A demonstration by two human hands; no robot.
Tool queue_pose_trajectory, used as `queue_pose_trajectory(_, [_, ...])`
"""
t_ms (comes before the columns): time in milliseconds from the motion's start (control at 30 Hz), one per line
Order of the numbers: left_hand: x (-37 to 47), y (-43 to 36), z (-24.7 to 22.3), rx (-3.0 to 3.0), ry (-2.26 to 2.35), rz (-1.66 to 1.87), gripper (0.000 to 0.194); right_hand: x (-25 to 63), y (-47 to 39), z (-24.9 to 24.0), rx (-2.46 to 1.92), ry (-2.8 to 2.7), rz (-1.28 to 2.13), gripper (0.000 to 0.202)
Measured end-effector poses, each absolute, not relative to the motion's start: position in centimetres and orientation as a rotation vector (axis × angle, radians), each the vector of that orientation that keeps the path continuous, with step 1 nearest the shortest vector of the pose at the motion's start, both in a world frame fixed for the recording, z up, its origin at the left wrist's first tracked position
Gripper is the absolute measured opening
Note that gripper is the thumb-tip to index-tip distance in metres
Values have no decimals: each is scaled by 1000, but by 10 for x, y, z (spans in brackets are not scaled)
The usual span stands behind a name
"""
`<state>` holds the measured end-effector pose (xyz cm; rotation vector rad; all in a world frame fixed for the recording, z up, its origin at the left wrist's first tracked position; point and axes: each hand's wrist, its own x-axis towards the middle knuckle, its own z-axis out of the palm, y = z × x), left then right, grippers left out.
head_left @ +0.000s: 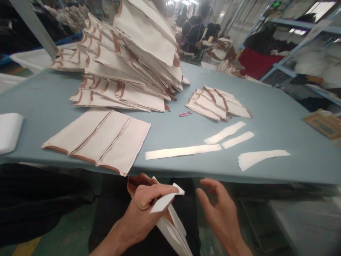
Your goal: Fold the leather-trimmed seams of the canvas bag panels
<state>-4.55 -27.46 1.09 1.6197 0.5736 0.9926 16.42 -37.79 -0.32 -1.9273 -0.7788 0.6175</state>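
My left hand [146,204] is closed on a cream fabric piece [172,227] with brown lining, held over my lap below the table's front edge. A white strip [163,203] lies under the thumb of that hand, its end folded near the thumb tip. To the right, my right hand [220,209] is apart from the fabric, with thumb and fingers spread and nothing between them. On the table, a cream panel with brown edging [98,137] lies flat at the front left. White strips [183,152] are spread at the front centre.
A tall stack of cream fabric pieces [128,67] stands at the back left of the blue-grey table [277,124]. Small pink snips [185,114] lie near a smaller pile [218,103]. More strips [259,158], a cardboard box [323,123] and a white object [10,132] are around them.
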Motion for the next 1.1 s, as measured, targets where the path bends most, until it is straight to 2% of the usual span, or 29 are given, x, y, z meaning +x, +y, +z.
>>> queue_pose_trajectory(67, [-41, -276, 11, 1658, 650, 931, 19, 152, -375, 15, -1779, -1178, 485, 32])
queue_pose_trajectory(167, [-37, -279, 10, 1699, 719, 835, 24, 131, -356, 40, -1507, -1437, 555, 47])
queue_pose_trajectory(233, [-37, -281, 10, 1716, 723, 795, 29, 120, -340, 48, -1444, -1449, 676, 38])
queue_pose_trajectory(333, [-40, -283, 8, 1705, 760, 766, 36, 111, -325, 46, -1357, -1451, 800, 10])
queue_pose_trajectory(433, [-42, -286, 2, 1636, 819, 741, 40, 104, -321, 39, -1315, -1424, 824, 8])
queue_pose_trajectory(567, [-45, -287, -2, 1587, 845, 708, 43, 93, -320, 31, -1348, -1305, 914, 13])
queue_pose_trajectory(700, [-59, -294, -3, 1457, 990, 721, 33, 85, -322, 13, -1424, -1113, 956, 24])
queue_pose_trajectory(800, [-72, -304, -13, 1325, 1162, 832, 47, 82, -330, -9, -1576, -1028, 912, 31])
queue_pose_trajectory(900, [-79, -312, -25, 1219, 1220, 866, 57, 78, -345, -25, -1698, -1145, 898, 29])
queue_pose_trajectory(1033, [-82, -313, -30, 1189, 1144, 800, 49, 72, -361, -35, -1775, -1310, 706, 26])
queue_pose_trajectory(1100, [-83, -313, -29, 1174, 1038, 732, 47, 70, -364, -39, -1780, -1289, 718, 26])
